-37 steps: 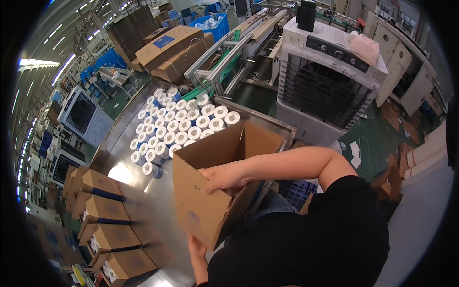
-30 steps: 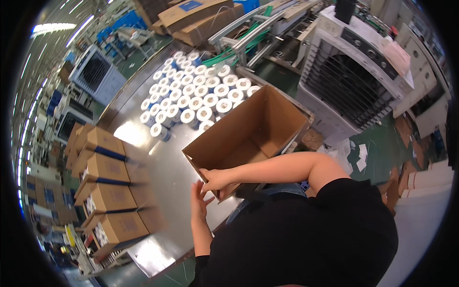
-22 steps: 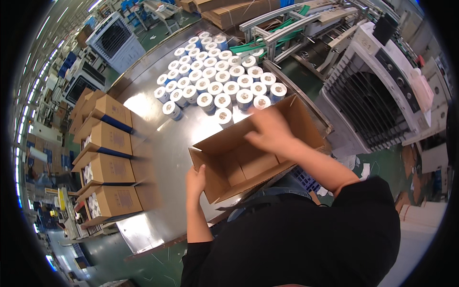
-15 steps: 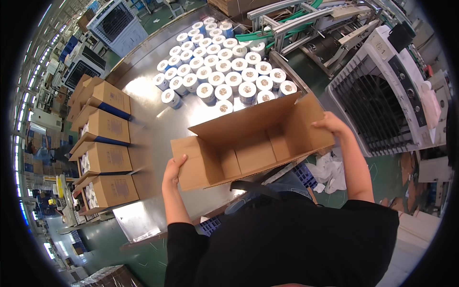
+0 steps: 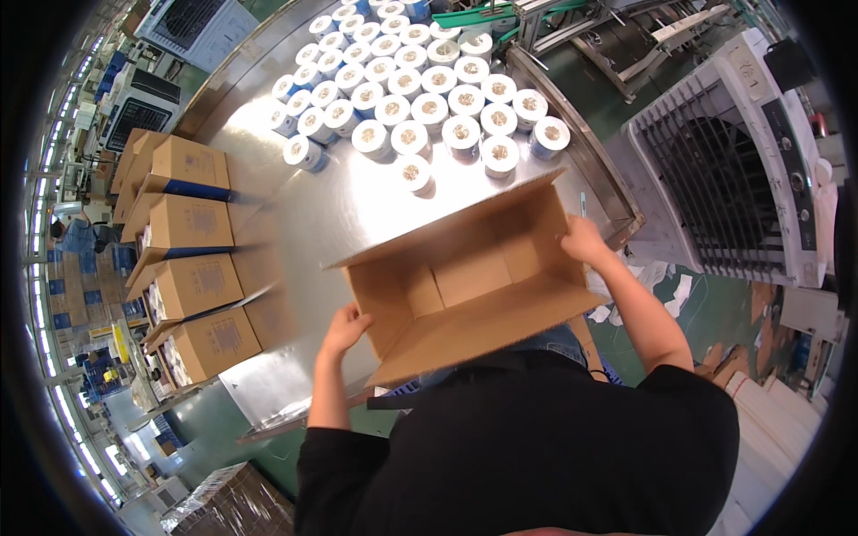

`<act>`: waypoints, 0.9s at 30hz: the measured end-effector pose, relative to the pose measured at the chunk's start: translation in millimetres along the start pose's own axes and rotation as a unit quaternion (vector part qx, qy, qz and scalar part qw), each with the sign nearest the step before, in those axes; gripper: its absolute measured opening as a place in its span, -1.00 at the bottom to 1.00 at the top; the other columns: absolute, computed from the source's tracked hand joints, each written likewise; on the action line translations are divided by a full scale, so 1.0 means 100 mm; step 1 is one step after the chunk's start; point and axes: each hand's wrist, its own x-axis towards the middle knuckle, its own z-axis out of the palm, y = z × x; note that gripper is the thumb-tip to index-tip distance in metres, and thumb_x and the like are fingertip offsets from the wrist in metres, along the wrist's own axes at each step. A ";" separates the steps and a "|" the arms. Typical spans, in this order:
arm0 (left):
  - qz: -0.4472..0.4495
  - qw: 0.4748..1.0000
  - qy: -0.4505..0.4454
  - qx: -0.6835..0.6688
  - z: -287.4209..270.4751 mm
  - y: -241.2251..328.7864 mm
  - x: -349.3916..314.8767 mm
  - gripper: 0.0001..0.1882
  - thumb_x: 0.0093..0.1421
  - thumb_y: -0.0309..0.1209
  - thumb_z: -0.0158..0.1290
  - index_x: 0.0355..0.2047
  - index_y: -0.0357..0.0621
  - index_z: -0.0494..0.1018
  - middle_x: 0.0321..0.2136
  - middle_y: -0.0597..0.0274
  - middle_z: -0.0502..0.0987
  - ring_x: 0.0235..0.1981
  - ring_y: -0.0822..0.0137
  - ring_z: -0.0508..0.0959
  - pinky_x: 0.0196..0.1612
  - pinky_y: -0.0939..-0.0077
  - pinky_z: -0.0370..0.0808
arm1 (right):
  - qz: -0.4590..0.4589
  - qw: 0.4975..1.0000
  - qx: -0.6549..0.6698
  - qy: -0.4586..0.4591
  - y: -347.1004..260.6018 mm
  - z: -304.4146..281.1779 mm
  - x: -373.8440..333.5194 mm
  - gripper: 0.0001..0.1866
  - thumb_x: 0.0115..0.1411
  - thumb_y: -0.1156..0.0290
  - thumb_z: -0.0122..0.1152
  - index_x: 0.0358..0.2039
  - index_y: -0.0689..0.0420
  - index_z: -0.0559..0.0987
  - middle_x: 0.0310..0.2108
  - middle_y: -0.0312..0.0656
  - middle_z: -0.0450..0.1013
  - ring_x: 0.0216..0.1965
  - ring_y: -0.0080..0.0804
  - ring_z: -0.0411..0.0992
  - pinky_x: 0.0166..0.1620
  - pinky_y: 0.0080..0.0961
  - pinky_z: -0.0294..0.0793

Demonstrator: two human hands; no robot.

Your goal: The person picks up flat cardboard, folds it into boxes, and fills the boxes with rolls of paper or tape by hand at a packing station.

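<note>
Head view: the left hand [image 5: 345, 330] and right hand [image 5: 585, 241] clasp opposite ends of the open box [image 5: 472, 277] mid-frame, fingers partly hidden. It covers some worktop [image 5: 308, 223]; the top edge crops the farthest rolls [image 5: 410, 138].

Reaching out front, basically a wide two-handed grip

Got the left hand [image 5: 345, 330] lower and closer in, curled up with thumb [image 5: 364, 319] aimed inward. Got the right hand [image 5: 584, 240] farther forward, also curled, with that thumb turned inward too. Holding the left forearm [image 5: 330, 389] near upright, slanting the right forearm [image 5: 645, 310] in from a bent elbow. Wearing short black sleeves [image 5: 344, 460], bare from there down.
</note>
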 end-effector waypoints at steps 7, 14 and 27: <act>0.383 0.734 0.359 0.431 0.25 2.01 -0.32 -0.62 0.08 -0.23 0.13 -0.17 -0.23 0.47 -0.46 0.11 0.54 -0.29 0.14 0.56 -0.21 0.41 0.45 | 0.005 1.000 0.003 0.002 -0.19 0.19 -0.14 -0.34 -0.10 0.57 0.06 0.12 0.16 0.26 -0.48 0.19 0.45 -0.38 0.15 0.43 -0.24 -0.10 0.41; 0.073 0.983 -0.042 0.164 -0.02 1.85 1.21 -0.36 0.28 0.04 -0.24 -0.61 -0.28 0.49 -0.63 -0.09 0.52 -0.55 0.06 0.55 -0.44 0.29 0.44 | -0.002 0.999 -0.044 -0.031 -0.30 0.18 -0.21 -0.42 0.00 0.54 0.06 0.10 0.22 0.26 -0.64 0.14 0.41 -0.53 0.16 0.41 -0.38 -0.07 0.43; 0.352 0.820 0.167 0.419 0.22 1.32 2.68 -0.51 -0.13 -0.40 0.16 -0.10 0.06 0.44 -0.05 -0.05 0.30 0.03 -0.04 0.26 0.08 0.17 0.23 | -0.020 0.996 -0.080 0.029 0.26 0.10 1.88 -0.32 0.07 0.10 0.16 0.19 -0.01 0.23 -0.41 -0.02 0.50 -0.35 -0.07 0.47 -0.26 -0.24 0.45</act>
